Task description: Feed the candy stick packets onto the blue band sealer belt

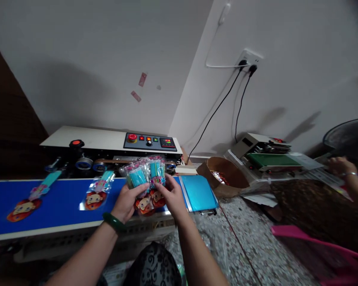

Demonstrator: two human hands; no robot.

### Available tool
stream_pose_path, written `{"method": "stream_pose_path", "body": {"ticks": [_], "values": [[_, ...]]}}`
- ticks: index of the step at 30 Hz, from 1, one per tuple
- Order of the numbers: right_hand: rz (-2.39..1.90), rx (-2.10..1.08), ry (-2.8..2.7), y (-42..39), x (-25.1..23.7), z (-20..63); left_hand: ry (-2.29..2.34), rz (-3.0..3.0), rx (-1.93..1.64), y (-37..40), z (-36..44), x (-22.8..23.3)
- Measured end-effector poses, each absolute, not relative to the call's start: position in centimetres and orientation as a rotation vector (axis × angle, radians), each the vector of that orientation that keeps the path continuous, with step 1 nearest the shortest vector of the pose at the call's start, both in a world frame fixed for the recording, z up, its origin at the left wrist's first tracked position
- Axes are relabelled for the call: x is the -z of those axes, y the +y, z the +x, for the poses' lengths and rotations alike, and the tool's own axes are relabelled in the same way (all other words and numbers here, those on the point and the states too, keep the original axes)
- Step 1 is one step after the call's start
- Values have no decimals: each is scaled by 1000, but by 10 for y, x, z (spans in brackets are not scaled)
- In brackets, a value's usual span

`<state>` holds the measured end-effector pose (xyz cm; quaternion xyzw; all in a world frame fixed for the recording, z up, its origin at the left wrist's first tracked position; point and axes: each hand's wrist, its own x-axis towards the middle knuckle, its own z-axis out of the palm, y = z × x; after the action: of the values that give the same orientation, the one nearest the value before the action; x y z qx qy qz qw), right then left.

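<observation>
- Left hand (125, 201) and right hand (172, 195): both clamped on bundle of toy packets (147, 178), held above blue conveyor belt (56, 206).
- Two more packets (96, 194) lie flat on the belt, left of the hands.
- Sealer control panel (150, 141) behind.

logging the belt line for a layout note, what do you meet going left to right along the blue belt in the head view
Packet lying flat → second flat packet → left hand → bunch of packets held in both hands → right hand → shiny teal plate

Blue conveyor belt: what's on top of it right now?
On the blue conveyor belt lie two sealed toy packets, flat and apart. At its right end, the left hand and right hand hold a bunch of packets, hiding the belt beneath.
</observation>
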<state>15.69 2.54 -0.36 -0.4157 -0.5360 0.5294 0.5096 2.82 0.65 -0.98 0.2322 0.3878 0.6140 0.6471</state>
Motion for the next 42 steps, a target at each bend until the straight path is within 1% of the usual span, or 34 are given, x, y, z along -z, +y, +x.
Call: {"method": "stream_pose_path", "body": {"ticks": [5, 10, 14, 19, 24, 29, 33, 37, 42], "values": [[-968, -1288, -1278, 20, 2, 160, 896, 553, -1396, 6, 33, 8], [-1003, -1412, -1143, 17, 7, 163, 906, 576, -1377, 4, 38, 4], [-1044, -1301, -1016, 18, 10, 163, 900, 537, -1416, 5, 43, 5], [-1065, -1318, -1036, 20, 13, 165, 861, 506, -1412, 5, 46, 7], [-1102, -1198, -851, 21, 17, 169, 869, 470, -1420, 5, 48, 8], [-1036, -1340, -897, 15, 16, 162, 905, 500, -1420, 4, 51, 8], [-1012, -1271, -794, 15, 19, 161, 926, 501, -1412, 4, 51, 6], [-997, -1221, -663, 23, 27, 184, 964, 445, -1395, 6, 45, 5], [-1260, -1220, -789, 36, 36, 231, 1005, 402, -1401, 8, 32, 3]]}}
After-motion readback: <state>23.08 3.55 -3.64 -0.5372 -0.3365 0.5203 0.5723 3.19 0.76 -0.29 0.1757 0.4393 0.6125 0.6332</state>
